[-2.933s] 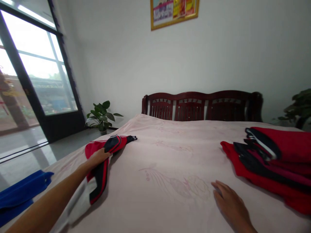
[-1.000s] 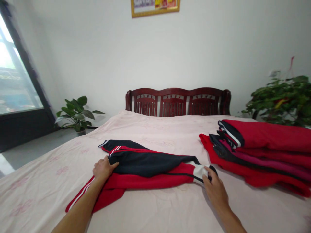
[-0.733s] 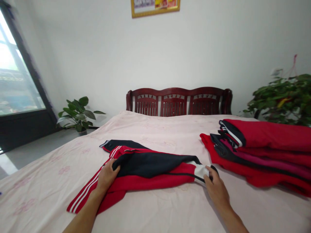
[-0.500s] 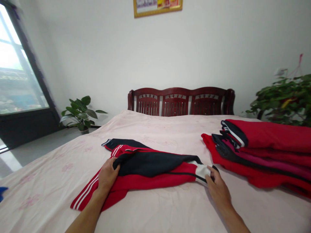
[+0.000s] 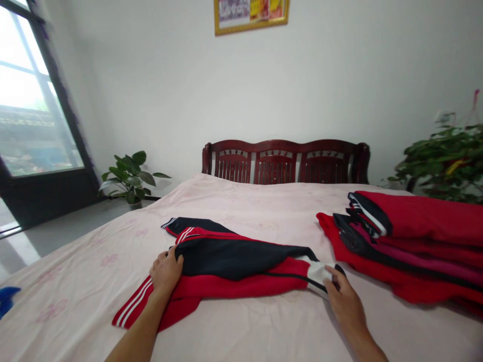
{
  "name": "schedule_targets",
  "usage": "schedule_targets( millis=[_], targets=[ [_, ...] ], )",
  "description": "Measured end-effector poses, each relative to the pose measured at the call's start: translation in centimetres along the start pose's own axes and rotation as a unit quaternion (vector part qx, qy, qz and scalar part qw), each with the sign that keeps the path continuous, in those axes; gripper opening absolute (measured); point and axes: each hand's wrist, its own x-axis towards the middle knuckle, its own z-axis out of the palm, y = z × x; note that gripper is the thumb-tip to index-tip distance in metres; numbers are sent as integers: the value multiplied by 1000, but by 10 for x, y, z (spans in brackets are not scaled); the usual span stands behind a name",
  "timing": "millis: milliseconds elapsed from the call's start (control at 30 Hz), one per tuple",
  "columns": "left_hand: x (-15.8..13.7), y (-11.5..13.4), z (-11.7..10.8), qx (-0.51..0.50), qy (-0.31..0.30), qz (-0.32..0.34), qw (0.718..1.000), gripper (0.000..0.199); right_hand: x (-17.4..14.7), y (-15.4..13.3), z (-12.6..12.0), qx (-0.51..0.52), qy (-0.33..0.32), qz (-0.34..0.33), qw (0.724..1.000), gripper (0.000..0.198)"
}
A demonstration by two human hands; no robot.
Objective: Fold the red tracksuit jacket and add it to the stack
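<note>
A red, navy and white track jacket (image 5: pixel 241 269) lies stretched across the pale pink bedsheet (image 5: pixel 264 211). My left hand (image 5: pixel 165 271) pinches the navy fabric at the jacket's left side, beside a red sleeve with white stripes (image 5: pixel 130 310). My right hand (image 5: pixel 345 301) grips the jacket's right end where a white panel (image 5: pixel 318 274) shows. Both forearms reach in from the bottom edge.
A pile of folded red and navy garments (image 5: pixel 407 241) sits on the bed at the right. A dark wooden headboard (image 5: pixel 285 162) stands behind. Potted plants stand at the left (image 5: pixel 130 176) and right (image 5: pixel 441 156). A blue item (image 5: pixel 5 297) pokes in at the left edge.
About three seconds ago my left hand held the bunched jacket at the bed's left; it now lies spread in the middle, held at both ends. Over the last second the hands barely moved.
</note>
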Motion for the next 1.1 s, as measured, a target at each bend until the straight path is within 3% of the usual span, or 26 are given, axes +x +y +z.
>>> schedule_targets(
  millis=[233,533,633,1100],
  targets=[
    [5,-6,1,-56,-3,40,998,43,-4,-5,-3,105,51,28,993,74],
    [13,-13,10,-142,-8,147,979,13,5,15,4,104,33,22,994,74],
    [15,-12,13,-161,-25,179,970,13,5,15,4,100,38,26,994,73],
    [14,-13,13,-135,-26,182,974,17,4,13,3,79,30,36,996,75]
  ],
)
